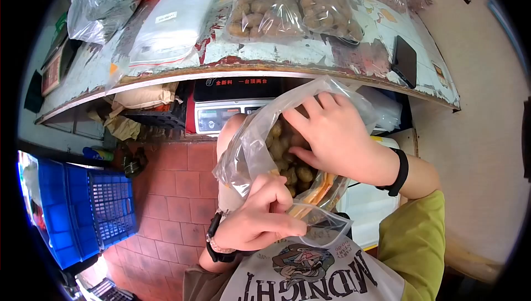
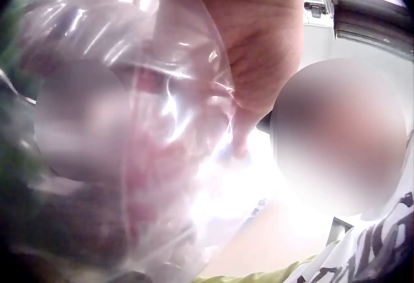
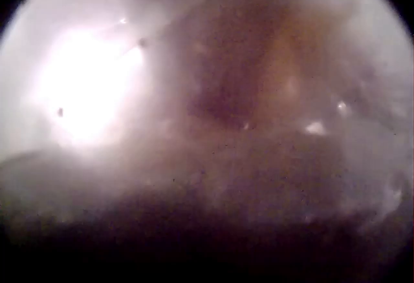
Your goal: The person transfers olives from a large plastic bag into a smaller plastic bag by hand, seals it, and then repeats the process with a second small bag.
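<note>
Workspace: table [image 1: 298, 55] with badly flaking white paint, reddish patches showing through, brown worn edge. Floor [image 1: 177, 190] in matte red square tiles. Blue plastic crates [image 1: 113, 207] at left, lattice sides. On the table: two glossy clear bags packed with round brown produce, the left one [image 1: 265, 13] and the right one [image 1: 326, 8] side by side; a flat smooth stack of clear plastic [image 1: 171, 27] with a small white label; black slab phone [image 1: 404, 60] near the right end. Below the table edge: a scale [image 1: 238, 88], black plate with red lettering, grey display panel in front.

Main item: wide-mouthed clear bag [image 1: 243, 151], thin, crinkled film, located between table edge and the person's torso. Holds smooth, rounded brown produce [image 1: 304, 174]; an orange-yellow strip [image 1: 318, 190] runs along the near side.

Left hand [image 1: 257, 215]: fingers bent, gripping the near-left rim of the bag. Right hand [image 1: 332, 129]: inside the mouth, back of hand up, thumb spread away from fingers, above the produce; fingertips partly hidden, can't tell if it grips anything. Black bands on both wrists.

Left wrist view: shiny, creased film against part of a palm, two blurred ovals. Right wrist view: hazy smear, brown and grey, bright glare at left; no shapes readable.
</note>
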Demonstrator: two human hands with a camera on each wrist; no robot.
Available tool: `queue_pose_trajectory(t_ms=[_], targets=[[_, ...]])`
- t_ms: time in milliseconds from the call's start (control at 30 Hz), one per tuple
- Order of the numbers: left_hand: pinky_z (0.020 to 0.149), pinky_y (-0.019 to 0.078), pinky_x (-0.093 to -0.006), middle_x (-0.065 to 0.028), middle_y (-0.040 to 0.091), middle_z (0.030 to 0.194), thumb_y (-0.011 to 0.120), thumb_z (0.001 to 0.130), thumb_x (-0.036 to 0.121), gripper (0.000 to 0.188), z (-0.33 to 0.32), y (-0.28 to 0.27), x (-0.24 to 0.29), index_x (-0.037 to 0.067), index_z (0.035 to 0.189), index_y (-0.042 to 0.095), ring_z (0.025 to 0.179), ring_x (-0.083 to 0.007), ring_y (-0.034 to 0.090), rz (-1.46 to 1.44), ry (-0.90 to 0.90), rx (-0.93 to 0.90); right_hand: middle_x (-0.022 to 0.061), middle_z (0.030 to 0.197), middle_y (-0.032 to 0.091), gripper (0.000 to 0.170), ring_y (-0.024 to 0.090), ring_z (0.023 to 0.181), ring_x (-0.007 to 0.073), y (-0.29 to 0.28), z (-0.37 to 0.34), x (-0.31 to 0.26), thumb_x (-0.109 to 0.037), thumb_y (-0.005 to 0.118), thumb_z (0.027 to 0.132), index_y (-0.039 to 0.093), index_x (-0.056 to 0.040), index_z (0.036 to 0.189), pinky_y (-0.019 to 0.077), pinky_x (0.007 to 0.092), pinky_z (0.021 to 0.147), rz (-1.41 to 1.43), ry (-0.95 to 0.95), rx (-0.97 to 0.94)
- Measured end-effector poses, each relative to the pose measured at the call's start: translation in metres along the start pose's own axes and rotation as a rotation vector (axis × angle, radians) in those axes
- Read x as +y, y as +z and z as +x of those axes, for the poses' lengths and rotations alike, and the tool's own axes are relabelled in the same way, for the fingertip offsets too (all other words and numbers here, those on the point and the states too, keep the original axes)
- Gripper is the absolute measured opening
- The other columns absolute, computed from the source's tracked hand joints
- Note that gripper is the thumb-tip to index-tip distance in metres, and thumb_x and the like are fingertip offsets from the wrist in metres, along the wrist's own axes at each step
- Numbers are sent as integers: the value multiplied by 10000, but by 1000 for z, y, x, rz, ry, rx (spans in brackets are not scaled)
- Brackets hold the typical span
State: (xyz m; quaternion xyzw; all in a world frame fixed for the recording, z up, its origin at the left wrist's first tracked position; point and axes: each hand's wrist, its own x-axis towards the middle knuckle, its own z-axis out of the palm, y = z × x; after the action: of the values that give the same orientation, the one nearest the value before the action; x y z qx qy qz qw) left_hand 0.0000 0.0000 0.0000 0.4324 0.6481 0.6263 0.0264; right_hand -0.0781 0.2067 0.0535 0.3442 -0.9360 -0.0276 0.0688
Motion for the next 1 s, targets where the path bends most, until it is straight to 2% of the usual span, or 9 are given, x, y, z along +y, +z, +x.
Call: queue_pose_trajectory(t_ms=[200, 267, 367, 600, 667, 800, 900, 967, 1000], targets=[[996, 345, -411, -14, 352, 846, 729, 732, 44, 194, 4, -1, -3, 179, 870, 728, 841, -245, 359, -20, -8, 38, 117, 973, 574, 448, 619, 816, 287, 7, 5, 22, -228, 770, 712, 565, -110, 1092, 501, 394, 729, -38, -155, 72], [978, 349, -403, -12, 353, 848, 727, 731, 42, 203, 3, -1, -3, 182, 878, 730, 836, -247, 354, -7, 6, 27, 121, 824, 605, 303, 658, 712, 279, 3, 4, 25, -216, 713, 773, 577, -82, 1008, 527, 387, 620, 102, -197, 25], [969, 347, -402, -12, 355, 850, 724, 738, 47, 196, 1, -1, -2, 182, 880, 729, 841, -246, 353, 9, 3, 16, 140, 824, 597, 258, 666, 678, 287, 3, 2, 24, -219, 694, 798, 575, -85, 985, 537, 394, 568, 148, -185, -35], [978, 336, -401, -13, 354, 850, 720, 729, 39, 208, 1, 1, 0, 181, 881, 729, 852, -246, 351, -12, -28, 26, 131, 820, 585, 220, 663, 678, 296, 7, 3, 30, -214, 687, 824, 582, -92, 974, 535, 395, 585, 212, -270, -21], [975, 337, -399, -12, 353, 850, 725, 721, 36, 213, 2, 0, -1, 182, 876, 734, 851, -244, 351, -7, 2, 15, 114, 865, 586, 324, 626, 691, 297, 3, 3, 32, -184, 728, 803, 627, -116, 1103, 512, 380, 616, 400, -250, -69], [978, 336, -399, -10, 356, 850, 731, 711, 32, 219, 1, -1, 1, 183, 870, 741, 850, -241, 354, -9, -9, 15, 76, 825, 619, 302, 609, 663, 214, -15, 5, 30, -176, 737, 835, 646, -90, 1110, 483, 338, 607, 749, -198, -111], [986, 333, -407, -3, 360, 852, 738, 700, 29, 246, 1, -2, -1, 194, 882, 756, 851, -234, 361, -28, 9, 9, -12, 860, 638, 284, 515, 642, 58, -42, -6, 26, -178, 707, 900, 641, -45, 1143, 411, 241, 549, 1302, -10, -386], [999, 327, -420, 2, 363, 854, 739, 710, 49, 253, -3, 1, -4, 209, 903, 768, 852, -228, 368, -63, -9, 52, -10, 850, 635, 302, 485, 589, 37, -69, -11, 20, -178, 692, 914, 627, -31, 1170, 388, 212, 514, 1490, 185, -709], [1005, 322, -427, 9, 367, 854, 743, 727, 84, 227, -3, 0, -6, 221, 906, 775, 856, -222, 372, -58, -4, 41, -6, 845, 634, 313, 449, 550, 16, -70, -15, 18, -178, 672, 932, 615, -21, 1196, 371, 197, 483, 1612, 183, -825]])
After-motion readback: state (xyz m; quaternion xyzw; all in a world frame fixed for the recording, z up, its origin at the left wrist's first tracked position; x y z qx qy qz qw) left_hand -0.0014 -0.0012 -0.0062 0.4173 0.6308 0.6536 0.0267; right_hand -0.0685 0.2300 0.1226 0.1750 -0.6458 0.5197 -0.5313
